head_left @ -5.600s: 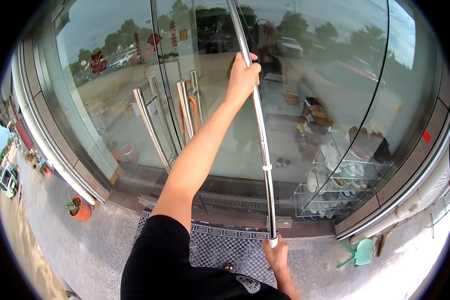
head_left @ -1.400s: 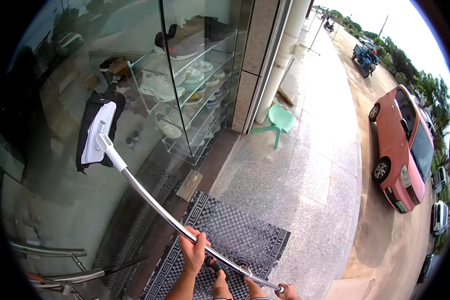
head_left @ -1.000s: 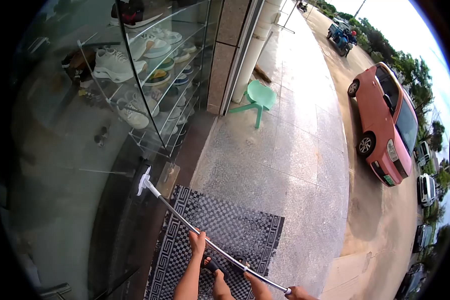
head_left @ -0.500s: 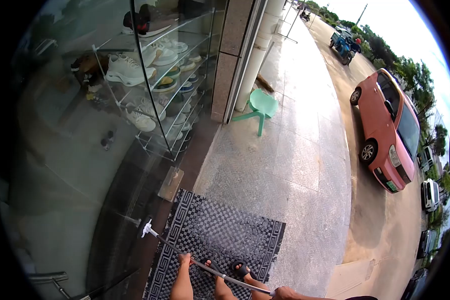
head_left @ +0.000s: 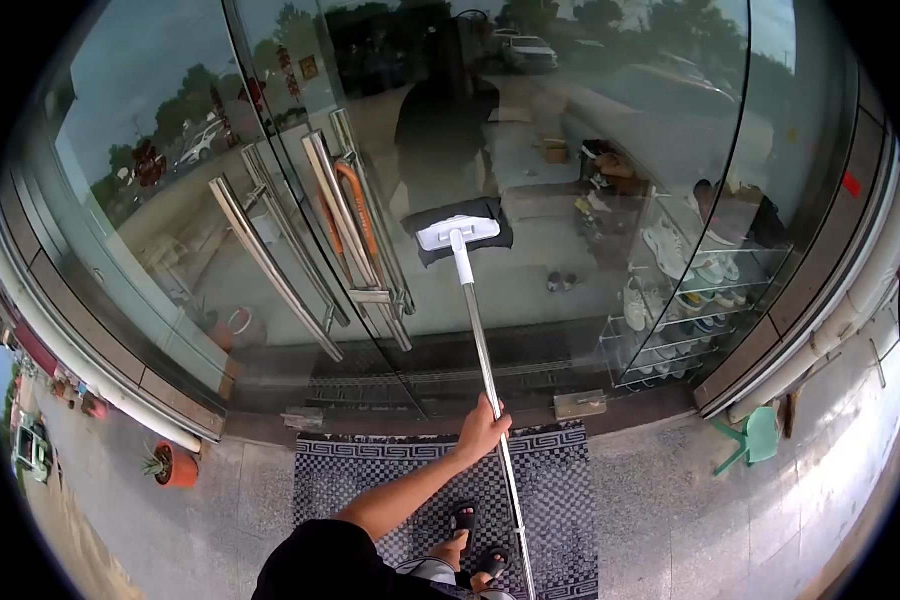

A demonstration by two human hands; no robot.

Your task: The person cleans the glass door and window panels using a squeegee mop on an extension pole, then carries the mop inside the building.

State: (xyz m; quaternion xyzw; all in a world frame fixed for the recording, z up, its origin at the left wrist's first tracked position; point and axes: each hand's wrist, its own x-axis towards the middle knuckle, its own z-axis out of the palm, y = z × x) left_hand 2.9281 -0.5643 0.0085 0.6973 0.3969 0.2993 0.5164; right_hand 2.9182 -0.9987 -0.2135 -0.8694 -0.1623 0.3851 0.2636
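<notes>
Flat mop with a white plastic head, dark cloth and long silver metal pole (head_left: 481,350) runs through the curled left fingers (head_left: 494,408), which grasp it partway along its shaft. Above and slightly left of those fingers, its head lies against the clear glass door pane (head_left: 440,320). The right hand is out of view, so I cannot tell what its fingers do. Up and left of the left fingers stand long silver door handles (head_left: 270,268), one pair carrying an orange looped strap (head_left: 358,205). Up and right of them, behind glass, a metal shoe rack (head_left: 670,328) holds several shoes. Below the fingers, feet in black sandals (head_left: 462,517) rest on a black-and-grey patterned mat (head_left: 565,500); farther right stands a green plastic chair (head_left: 763,435).
</notes>
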